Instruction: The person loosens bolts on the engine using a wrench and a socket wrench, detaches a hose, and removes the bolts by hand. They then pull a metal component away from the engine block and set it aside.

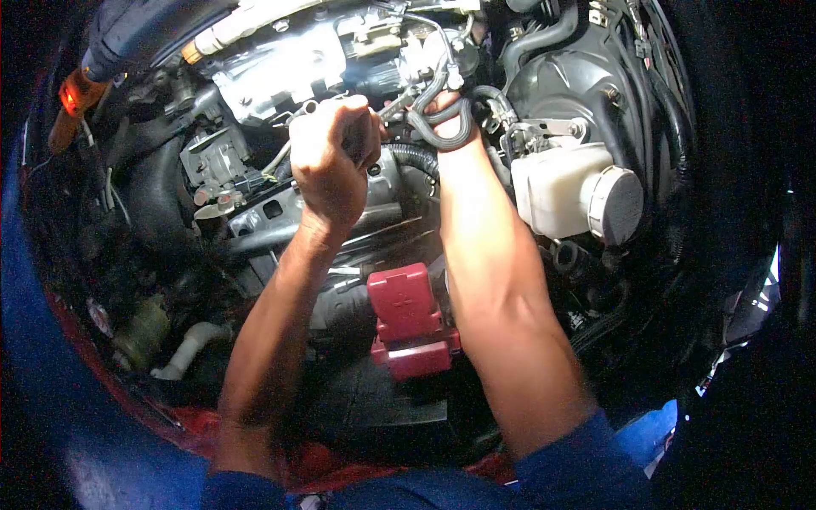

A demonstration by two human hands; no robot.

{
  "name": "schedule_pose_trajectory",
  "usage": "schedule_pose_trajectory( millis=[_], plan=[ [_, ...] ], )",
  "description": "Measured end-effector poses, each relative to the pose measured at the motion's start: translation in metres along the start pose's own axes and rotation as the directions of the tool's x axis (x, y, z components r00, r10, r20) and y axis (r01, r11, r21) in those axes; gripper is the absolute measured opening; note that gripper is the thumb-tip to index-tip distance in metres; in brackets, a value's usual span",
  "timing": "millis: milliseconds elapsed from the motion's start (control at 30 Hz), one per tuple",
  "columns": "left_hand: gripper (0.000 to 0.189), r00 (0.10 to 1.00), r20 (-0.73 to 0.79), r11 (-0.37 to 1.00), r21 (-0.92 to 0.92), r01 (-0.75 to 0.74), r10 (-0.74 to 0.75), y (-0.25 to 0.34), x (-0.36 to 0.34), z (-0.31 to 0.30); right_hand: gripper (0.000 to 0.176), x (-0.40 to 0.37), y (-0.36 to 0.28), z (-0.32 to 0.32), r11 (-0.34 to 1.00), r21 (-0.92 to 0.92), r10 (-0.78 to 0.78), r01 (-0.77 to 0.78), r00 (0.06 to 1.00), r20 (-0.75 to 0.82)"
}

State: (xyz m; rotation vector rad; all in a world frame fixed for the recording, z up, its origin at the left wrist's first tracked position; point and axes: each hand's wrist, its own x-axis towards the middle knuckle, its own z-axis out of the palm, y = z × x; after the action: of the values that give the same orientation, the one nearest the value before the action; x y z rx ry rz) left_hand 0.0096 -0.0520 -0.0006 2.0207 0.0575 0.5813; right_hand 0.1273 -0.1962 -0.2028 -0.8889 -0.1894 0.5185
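My left hand (333,149) is closed in a fist over the engine, left of the black hoses. What it grips, if anything, is hidden inside the dark hollow of the fingers. My right hand (445,115) reaches deeper into the engine bay, behind a looped black rubber hose (463,127) that crosses over its wrist. Its fingers are out of sight among the hoses and metal parts. A brightly lit silvery engine part (289,72) lies just beyond my left hand.
A red plastic battery terminal cover (404,297) sits between my forearms. A white reservoir (557,191) with a ribbed cap (616,204) stands right of my right forearm. An orange-and-black work lamp (81,93) is at the upper left. A black round housing (565,89) sits at upper right.
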Motion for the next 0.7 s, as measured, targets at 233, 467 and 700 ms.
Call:
schedule_pose_trajectory(
  millis=[233, 467, 700],
  plan=[
    [0.027, 0.991, 0.108, 0.994, 0.059, -0.088, 0.082, -0.013, -0.001, -0.005, 0.031, 0.005, -0.02, 0.023, 0.883, -0.467, -0.031, -0.035, 0.991, -0.133],
    [0.045, 0.96, -0.046, 0.851, -0.453, -0.265, 0.275, -0.02, 0.003, 0.004, 0.03, 0.005, -0.021, 0.026, 0.817, -0.573, -0.051, -0.06, 0.983, -0.175],
    [0.033, 1.0, 0.009, 0.71, -0.704, 0.024, -0.025, -0.021, -0.002, 0.016, 0.029, 0.008, -0.018, 0.023, 0.843, -0.534, -0.042, -0.062, 0.983, -0.18]
  ],
)
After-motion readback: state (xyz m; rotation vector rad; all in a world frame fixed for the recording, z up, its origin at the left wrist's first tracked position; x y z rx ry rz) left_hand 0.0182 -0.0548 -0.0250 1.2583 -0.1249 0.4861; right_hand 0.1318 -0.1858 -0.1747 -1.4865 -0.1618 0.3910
